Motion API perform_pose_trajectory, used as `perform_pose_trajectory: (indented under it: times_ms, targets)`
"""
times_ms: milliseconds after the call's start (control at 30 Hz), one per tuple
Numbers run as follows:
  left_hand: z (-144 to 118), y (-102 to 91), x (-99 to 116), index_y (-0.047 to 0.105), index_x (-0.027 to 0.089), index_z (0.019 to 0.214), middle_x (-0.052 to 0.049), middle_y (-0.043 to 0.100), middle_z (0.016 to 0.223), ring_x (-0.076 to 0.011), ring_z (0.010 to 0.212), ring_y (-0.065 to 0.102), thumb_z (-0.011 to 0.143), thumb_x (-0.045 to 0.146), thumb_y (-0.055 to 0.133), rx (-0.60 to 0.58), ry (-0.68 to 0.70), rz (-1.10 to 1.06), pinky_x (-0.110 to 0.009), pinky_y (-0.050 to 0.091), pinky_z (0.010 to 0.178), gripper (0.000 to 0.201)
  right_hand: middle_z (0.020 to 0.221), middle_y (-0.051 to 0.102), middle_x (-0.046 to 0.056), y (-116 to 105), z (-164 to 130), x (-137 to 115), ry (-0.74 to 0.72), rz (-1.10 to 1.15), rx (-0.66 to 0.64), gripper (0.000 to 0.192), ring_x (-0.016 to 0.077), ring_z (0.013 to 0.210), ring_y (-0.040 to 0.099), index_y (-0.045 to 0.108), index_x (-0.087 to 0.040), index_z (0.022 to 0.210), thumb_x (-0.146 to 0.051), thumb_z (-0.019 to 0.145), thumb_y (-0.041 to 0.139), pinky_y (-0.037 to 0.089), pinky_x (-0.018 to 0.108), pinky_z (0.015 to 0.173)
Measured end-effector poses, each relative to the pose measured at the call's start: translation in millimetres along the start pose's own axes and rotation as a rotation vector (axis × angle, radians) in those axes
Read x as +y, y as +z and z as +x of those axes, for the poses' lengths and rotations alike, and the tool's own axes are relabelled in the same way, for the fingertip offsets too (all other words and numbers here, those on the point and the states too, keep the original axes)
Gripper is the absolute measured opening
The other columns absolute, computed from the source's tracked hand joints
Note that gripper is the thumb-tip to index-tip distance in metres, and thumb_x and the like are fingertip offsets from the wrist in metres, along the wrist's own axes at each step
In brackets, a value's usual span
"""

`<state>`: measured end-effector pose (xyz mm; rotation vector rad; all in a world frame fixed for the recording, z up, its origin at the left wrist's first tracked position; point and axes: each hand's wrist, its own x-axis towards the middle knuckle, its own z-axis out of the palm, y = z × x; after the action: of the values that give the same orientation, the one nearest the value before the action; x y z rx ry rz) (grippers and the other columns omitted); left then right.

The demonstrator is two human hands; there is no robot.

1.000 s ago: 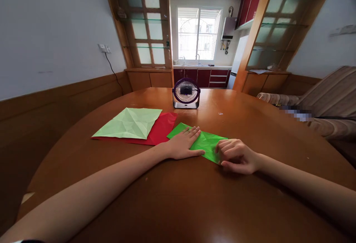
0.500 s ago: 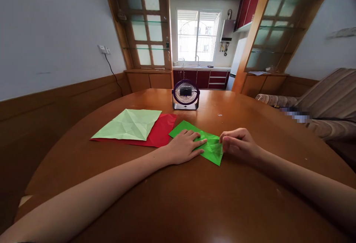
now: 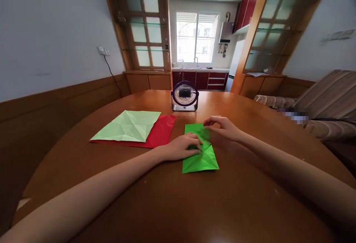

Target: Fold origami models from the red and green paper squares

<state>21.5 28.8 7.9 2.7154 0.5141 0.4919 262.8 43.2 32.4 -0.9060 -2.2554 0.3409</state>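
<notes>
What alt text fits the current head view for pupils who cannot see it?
A person's left hand rests on creased bright green paper, the right hand by its far right corner. Pale green paper overlaps red paper on the left; a fan stands farther back on the table.

One camera, worn on the person's head, faces the fan [image 3: 184, 94] across the counter [image 3: 178, 206], looking forward and down. I see green paper [image 3: 201, 161] on the fan's near side, closer to that lens; the window [image 3: 185, 37] stands well behind the fan.
</notes>
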Motion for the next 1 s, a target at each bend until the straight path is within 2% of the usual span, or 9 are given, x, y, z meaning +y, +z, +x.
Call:
perform_pose_trajectory:
  times_ms: [133,233,333,467,567,700,867,1000]
  targets:
    - [-1.5,5.1,4.9,0.06,0.018,0.107,-0.008,0.061,0.112,-0.0203,0.105,0.058,0.095,0.029,0.049,-0.018,0.001,0.182,-0.032,0.048,0.089,0.02,0.119,0.067,0.011,20.0,10.6,12.8,-0.065,-0.017,-0.124,0.033,0.0224,0.11,0.062,0.063,-0.017,0.119,-0.03,0.093,0.049,0.048,0.044,0.097]
    - [-3.0,9.1,7.0,0.058,0.018,0.117,-0.009,0.058,0.123,-0.0224,0.109,0.058,0.099,0.03,0.039,-0.052,0.024,0.296,-0.034,0.049,0.09,0.028,0.136,0.056,0.012,35.5,18.5,18.7,-0.095,0.036,-0.254,0.04,0.023,0.127,0.052,0.057,-0.016,0.13,-0.032,0.095,0.046,0.04,0.044,0.108]
    - [-5.1,10.8,7.6,0.052,0.021,0.131,-0.008,0.053,0.134,-0.0233,0.113,0.058,0.102,0.029,0.031,-0.089,0.022,0.331,-0.034,0.049,0.09,0.037,0.145,0.047,0.011,47.2,27.0,25.1,-0.086,0.078,-0.336,0.045,0.0226,0.135,0.043,0.051,-0.015,0.136,-0.037,0.097,0.042,0.035,0.042,0.114]
    - [-7.2,6.9,11.1,0.043,0.022,0.142,-0.01,0.045,0.144,-0.0251,0.127,0.049,0.102,0.031,0.03,-0.141,0.005,0.282,-0.036,0.042,0.103,0.043,0.149,0.04,0.01,55.2,33.1,33.4,-0.12,0.056,-0.394,0.049,0.0219,0.14,0.034,0.045,-0.016,0.141,-0.04,0.098,0.041,0.025,0.044,0.119]
    - [-7.4,3.2,14.0,0.035,0.021,0.147,-0.009,0.036,0.152,-0.0263,0.14,0.033,0.101,0.038,0.03,-0.199,-0.007,0.218,-0.042,0.026,0.115,0.049,0.15,0.038,0.009,56.4,33.2,37.3,-0.154,0.04,-0.412,0.05,0.021,0.142,0.029,0.042,-0.018,0.143,-0.042,0.1,0.038,0.02,0.045,0.12]
    - [-8.6,3.4,14.7,0.021,0.016,0.152,-0.01,0.021,0.157,-0.0246,0.146,0.015,0.099,0.052,0.03,-0.25,-0.013,0.2,-0.043,0.01,0.12,0.064,0.152,0.034,0.009,54.9,34.2,40.8,-0.113,0.046,-0.442,0.056,0.0219,0.144,0.026,0.041,-0.018,0.144,-0.05,0.099,0.035,0.017,0.046,0.121]
    - [-10.6,5.5,15.6,0.017,0.017,0.152,-0.009,0.016,0.157,-0.024,0.146,0.013,0.097,0.056,0.028,-0.24,-0.016,0.189,-0.042,0.009,0.12,0.068,0.153,0.033,0.011,51.5,36.8,40.9,-0.07,0.066,-0.49,0.063,0.0215,0.144,0.024,0.037,-0.015,0.146,-0.056,0.099,0.025,0.011,0.046,0.121]
    - [-12.6,4.8,19.2,0.016,0.02,0.153,-0.008,0.014,0.158,-0.0252,0.146,0.012,0.096,0.059,0.031,-0.234,-0.017,0.177,-0.042,0.01,0.12,0.071,0.155,0.029,0.008,49.9,36.3,37.9,-0.132,-0.013,-0.526,0.056,0.0199,0.146,0.018,0.032,-0.02,0.148,-0.05,0.101,0.025,0.008,0.048,0.121]
